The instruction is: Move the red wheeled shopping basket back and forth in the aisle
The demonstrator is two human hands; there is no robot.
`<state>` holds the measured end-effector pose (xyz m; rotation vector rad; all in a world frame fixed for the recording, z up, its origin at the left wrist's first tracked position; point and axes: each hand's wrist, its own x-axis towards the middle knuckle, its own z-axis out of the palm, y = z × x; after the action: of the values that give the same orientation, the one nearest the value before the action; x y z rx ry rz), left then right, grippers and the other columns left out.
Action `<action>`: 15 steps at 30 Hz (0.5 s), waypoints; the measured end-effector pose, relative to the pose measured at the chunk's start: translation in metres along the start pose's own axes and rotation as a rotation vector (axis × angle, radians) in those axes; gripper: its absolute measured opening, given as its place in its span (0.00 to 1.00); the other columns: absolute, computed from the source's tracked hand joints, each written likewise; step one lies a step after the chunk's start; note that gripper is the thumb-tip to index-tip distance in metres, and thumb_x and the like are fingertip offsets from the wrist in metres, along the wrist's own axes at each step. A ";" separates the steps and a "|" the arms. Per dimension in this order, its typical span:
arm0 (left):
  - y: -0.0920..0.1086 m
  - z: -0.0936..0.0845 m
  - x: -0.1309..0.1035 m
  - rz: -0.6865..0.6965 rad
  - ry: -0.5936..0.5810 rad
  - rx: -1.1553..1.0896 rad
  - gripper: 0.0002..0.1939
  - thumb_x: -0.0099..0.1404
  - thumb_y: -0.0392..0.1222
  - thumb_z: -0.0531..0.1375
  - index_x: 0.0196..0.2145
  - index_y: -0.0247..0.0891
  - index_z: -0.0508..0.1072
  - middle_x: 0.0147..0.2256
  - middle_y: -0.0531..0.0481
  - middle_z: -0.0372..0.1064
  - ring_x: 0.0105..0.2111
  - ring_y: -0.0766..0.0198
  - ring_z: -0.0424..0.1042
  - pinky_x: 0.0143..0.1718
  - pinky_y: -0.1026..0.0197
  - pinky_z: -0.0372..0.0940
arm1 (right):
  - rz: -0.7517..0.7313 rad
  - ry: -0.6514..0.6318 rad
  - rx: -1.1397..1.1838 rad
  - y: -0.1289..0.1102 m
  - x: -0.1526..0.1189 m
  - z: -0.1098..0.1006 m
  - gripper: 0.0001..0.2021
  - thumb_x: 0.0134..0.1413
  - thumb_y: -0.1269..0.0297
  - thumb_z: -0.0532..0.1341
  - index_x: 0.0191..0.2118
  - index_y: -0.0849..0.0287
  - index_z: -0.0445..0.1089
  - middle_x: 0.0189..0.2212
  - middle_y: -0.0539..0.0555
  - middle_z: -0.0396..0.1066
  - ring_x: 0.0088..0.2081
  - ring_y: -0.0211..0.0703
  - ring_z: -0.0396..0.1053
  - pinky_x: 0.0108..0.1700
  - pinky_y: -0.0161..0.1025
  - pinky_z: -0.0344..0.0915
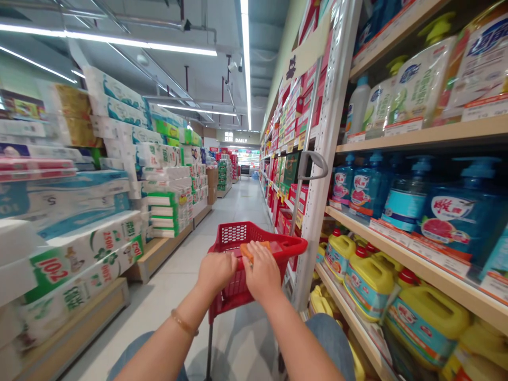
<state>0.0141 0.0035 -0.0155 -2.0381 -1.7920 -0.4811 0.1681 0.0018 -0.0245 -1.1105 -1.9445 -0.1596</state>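
Ahead of me stands a red plastic shopping cart (234,233) with a perforated basket. My left hand (217,271) is closed in a fist around its handle, a bracelet on the wrist. Just beside it, my right hand (262,269) lies over an orange piece (245,251) at the handle side of the cart, with its fingers stretched forward and slightly apart. What the orange piece is cannot be made out, as the hand covers part of it. My knees show below both forearms.
Close on the right, a shelf (397,132) holds blue pump bottles (452,211) and yellow jugs (424,317). A metal upright (313,254) stands near the cart's right side. Stacked toilet-paper packs (79,270) line the left. The tiled aisle floor (238,198) runs ahead.
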 end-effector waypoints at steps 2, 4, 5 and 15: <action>-0.004 0.004 -0.003 0.098 0.036 -0.098 0.24 0.70 0.45 0.41 0.31 0.36 0.74 0.28 0.41 0.75 0.30 0.56 0.74 0.34 0.56 0.63 | 0.062 0.017 -0.017 0.018 0.004 -0.007 0.20 0.65 0.62 0.50 0.57 0.64 0.66 0.57 0.60 0.66 0.61 0.47 0.58 0.63 0.47 0.51; -0.010 0.010 -0.008 0.196 0.107 -0.267 0.23 0.71 0.45 0.40 0.34 0.37 0.73 0.30 0.43 0.74 0.33 0.58 0.72 0.37 0.56 0.64 | 0.135 0.027 -0.043 0.036 0.010 -0.013 0.20 0.65 0.62 0.50 0.57 0.66 0.66 0.56 0.61 0.66 0.60 0.48 0.59 0.63 0.47 0.52; -0.013 0.015 -0.010 0.219 0.151 -0.351 0.23 0.71 0.45 0.40 0.34 0.37 0.72 0.31 0.45 0.73 0.35 0.59 0.71 0.39 0.57 0.64 | 0.164 0.026 -0.054 0.042 0.013 -0.015 0.20 0.65 0.62 0.50 0.57 0.66 0.66 0.56 0.62 0.66 0.60 0.48 0.59 0.63 0.47 0.52; -0.015 0.035 -0.009 0.175 0.255 -0.634 0.20 0.72 0.45 0.40 0.34 0.38 0.69 0.33 0.47 0.70 0.35 0.61 0.68 0.41 0.57 0.65 | -0.064 -0.050 0.075 -0.011 -0.006 0.003 0.20 0.64 0.62 0.51 0.57 0.64 0.66 0.58 0.58 0.65 0.61 0.47 0.58 0.64 0.47 0.51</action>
<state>-0.0015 0.0145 -0.0498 -2.3587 -1.4002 -1.3203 0.1597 -0.0072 -0.0276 -1.0131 -2.0146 -0.0940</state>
